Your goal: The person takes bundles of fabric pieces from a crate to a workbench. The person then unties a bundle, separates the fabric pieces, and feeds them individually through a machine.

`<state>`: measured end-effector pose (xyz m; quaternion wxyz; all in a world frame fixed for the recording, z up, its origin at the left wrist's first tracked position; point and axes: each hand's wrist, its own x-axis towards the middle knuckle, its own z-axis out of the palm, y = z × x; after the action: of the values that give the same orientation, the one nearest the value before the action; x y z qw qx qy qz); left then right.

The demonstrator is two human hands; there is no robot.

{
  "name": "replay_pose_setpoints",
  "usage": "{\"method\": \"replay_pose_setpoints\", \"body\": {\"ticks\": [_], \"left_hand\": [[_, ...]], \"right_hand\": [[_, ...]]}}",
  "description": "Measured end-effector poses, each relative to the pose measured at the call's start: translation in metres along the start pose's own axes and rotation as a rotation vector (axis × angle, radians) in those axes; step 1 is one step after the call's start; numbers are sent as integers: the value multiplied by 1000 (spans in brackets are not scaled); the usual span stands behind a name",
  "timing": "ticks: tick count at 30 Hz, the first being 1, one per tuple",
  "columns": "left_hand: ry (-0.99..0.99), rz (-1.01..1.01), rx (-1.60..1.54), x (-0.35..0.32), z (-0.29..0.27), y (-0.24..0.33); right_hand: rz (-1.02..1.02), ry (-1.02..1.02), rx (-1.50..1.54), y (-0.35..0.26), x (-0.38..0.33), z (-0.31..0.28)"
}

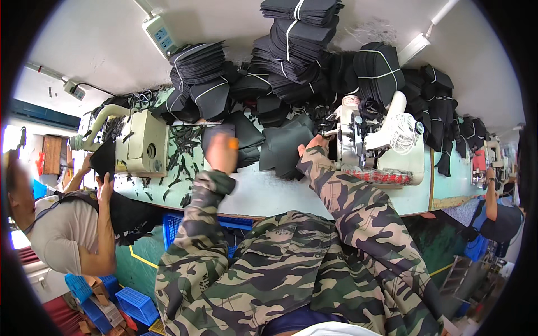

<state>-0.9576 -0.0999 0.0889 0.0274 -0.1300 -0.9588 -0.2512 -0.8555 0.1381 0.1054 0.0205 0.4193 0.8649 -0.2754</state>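
**Dark fabric pieces lay between our hands, closer to the right**

We had both hands up on the pale green worktop (269,193), set apart from each other. Our left hand (222,152) was blurred, so we could not tell whether it gripped anything, though it sat at the near edge of the loose black fabric pieces (280,147). Our right hand (314,144) rested on the right end of those same pieces, fingers seemingly pressing them flat, just beside the white sewing machine (381,145). The pieces ran left to right between the two hands, tilting down toward us, with the right hand nearer to the machine.
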Motion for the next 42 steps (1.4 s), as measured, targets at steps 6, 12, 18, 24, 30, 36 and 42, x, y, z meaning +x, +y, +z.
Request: {"method": "replay_pose_setpoints", "body": {"ticks": [6,12,18,24,30,36,42], "left_hand": [[-400,-140,-24,-47,47,82],[-438,-204,-199,-46,44,70],[-713,-378,-886,-72,23,71],[-580,85,-614,-99,-17,47],[-654,56,-771,-116,-4,50],[-497,134,-683,-130,11,60],[-475,62,-807,-130,-11,59]], "right_hand": [[381,-491,141,-1,23,-2],[411,-737,426,-11,13,-1],[-387,-352,625,25,-17,-19],[-690,-348,410,65,-81,-19],[-881,-285,359,76,-88,-14],[-887,-60,397,87,-88,-2],[-1004,-184,361,71,-102,-30]]}}
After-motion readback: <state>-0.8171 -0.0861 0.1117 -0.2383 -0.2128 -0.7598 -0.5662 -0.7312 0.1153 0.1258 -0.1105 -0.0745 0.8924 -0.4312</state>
